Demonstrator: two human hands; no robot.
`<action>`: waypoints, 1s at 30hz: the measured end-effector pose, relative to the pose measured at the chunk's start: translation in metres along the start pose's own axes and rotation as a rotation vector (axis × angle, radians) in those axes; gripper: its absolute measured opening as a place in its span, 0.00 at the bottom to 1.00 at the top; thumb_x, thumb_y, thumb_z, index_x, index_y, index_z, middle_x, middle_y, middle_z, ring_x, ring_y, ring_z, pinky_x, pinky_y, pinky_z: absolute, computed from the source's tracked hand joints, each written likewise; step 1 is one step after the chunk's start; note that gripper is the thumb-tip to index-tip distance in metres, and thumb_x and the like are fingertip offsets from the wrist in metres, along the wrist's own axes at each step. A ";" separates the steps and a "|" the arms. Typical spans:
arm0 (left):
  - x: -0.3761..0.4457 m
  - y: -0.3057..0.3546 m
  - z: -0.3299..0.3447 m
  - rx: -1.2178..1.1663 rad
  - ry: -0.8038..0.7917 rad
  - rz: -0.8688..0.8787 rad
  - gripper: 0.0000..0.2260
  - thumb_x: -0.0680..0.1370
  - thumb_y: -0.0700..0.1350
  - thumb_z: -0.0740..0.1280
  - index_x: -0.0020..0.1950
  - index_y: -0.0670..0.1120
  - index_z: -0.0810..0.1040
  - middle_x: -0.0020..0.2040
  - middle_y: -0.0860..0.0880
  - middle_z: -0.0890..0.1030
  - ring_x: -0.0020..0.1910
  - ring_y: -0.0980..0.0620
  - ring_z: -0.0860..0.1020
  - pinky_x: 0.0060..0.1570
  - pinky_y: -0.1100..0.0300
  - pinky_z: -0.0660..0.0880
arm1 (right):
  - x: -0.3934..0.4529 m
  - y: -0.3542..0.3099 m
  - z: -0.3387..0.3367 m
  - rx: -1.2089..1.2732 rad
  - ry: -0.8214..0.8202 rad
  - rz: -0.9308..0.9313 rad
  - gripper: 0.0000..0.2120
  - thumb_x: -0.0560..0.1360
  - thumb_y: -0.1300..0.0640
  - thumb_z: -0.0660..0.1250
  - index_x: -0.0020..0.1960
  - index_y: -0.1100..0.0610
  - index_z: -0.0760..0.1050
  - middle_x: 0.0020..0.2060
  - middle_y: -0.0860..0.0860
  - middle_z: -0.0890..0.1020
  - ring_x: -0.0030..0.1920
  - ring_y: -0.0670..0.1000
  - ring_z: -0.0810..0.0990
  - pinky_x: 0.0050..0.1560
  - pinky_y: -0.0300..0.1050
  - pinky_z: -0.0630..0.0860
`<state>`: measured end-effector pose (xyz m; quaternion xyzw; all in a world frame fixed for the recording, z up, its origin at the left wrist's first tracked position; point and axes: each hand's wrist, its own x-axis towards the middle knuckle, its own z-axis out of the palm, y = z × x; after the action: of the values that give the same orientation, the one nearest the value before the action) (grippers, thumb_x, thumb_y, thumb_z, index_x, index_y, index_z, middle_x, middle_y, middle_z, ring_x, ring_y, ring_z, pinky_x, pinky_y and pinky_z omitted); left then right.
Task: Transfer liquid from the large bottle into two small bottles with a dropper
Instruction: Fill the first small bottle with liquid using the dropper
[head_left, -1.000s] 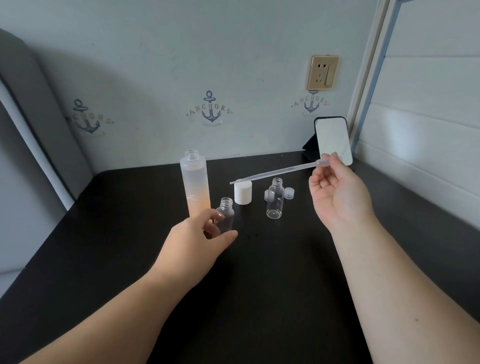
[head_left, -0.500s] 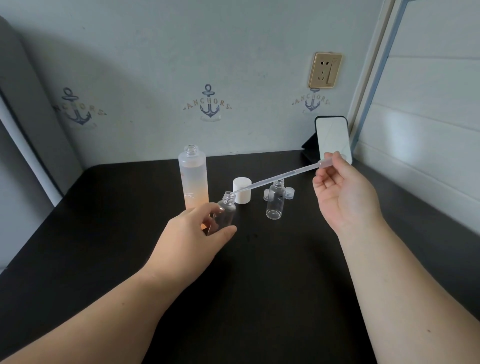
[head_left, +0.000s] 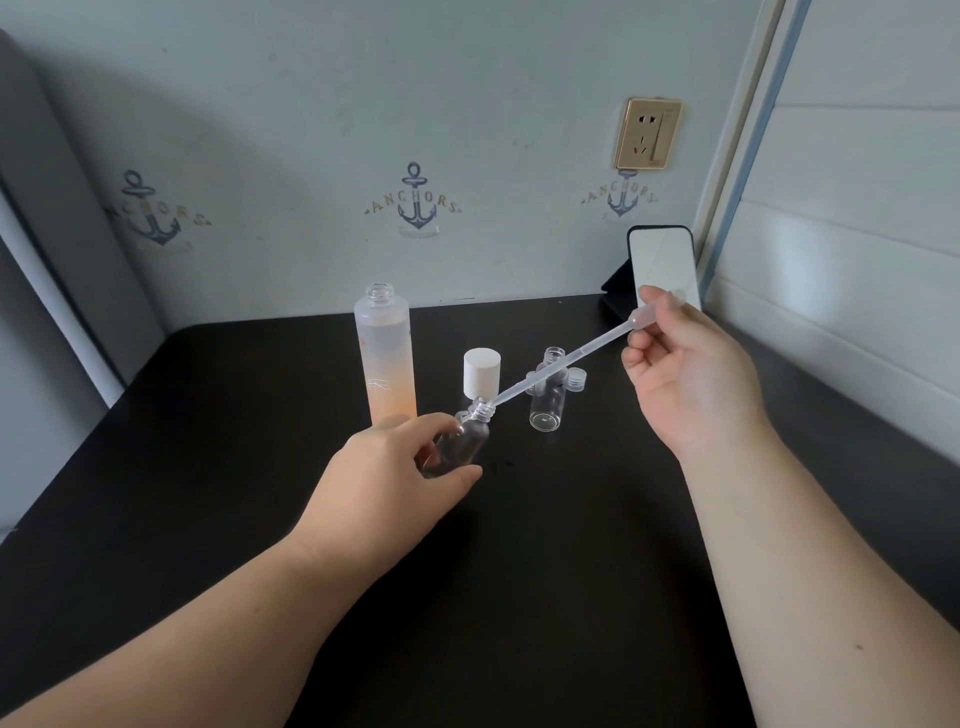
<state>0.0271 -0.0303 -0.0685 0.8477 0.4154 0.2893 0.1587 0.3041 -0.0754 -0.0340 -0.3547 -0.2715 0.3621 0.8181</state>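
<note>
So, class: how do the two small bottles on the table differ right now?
The near small bottle is tilted and gripped by the left hand; the far small bottle stands upright, untouched. The dropper, pinched by the right hand, has its tip at the near bottle's mouth, not the far one's. Both are clear and uncapped.

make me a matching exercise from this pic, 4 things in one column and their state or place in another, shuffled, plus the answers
Things:
1. large bottle
2. tilted small bottle
3. dropper
4. white cap

States:
A. pinched at its bulb by the right hand
B. stands upright and open, orange liquid in its lower part
C. held by the left hand, dropper tip at its mouth
D. stands on the black table, off its bottle

Pairs: 1-B, 2-C, 3-A, 4-D
</note>
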 end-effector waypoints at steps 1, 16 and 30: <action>0.000 0.001 0.000 -0.002 0.001 0.002 0.18 0.73 0.61 0.73 0.61 0.60 0.79 0.45 0.62 0.77 0.45 0.60 0.77 0.45 0.67 0.73 | 0.000 0.000 0.000 -0.003 -0.006 0.007 0.10 0.80 0.60 0.67 0.45 0.57 0.87 0.39 0.50 0.83 0.35 0.47 0.77 0.40 0.38 0.77; -0.002 0.001 0.004 -0.006 0.022 0.037 0.19 0.72 0.61 0.73 0.62 0.58 0.80 0.44 0.65 0.74 0.45 0.60 0.76 0.43 0.75 0.66 | -0.006 -0.002 0.009 0.048 0.062 0.036 0.05 0.78 0.65 0.69 0.46 0.63 0.84 0.33 0.53 0.81 0.28 0.46 0.71 0.30 0.37 0.70; -0.001 0.000 0.004 -0.019 0.024 0.027 0.17 0.71 0.62 0.73 0.57 0.59 0.80 0.42 0.65 0.76 0.42 0.66 0.76 0.40 0.76 0.66 | -0.016 -0.014 0.030 -0.025 0.150 -0.032 0.04 0.78 0.66 0.69 0.46 0.62 0.82 0.34 0.54 0.82 0.29 0.46 0.73 0.33 0.36 0.72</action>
<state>0.0294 -0.0313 -0.0723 0.8482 0.4030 0.3054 0.1576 0.2798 -0.0832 -0.0079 -0.3868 -0.2196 0.3179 0.8373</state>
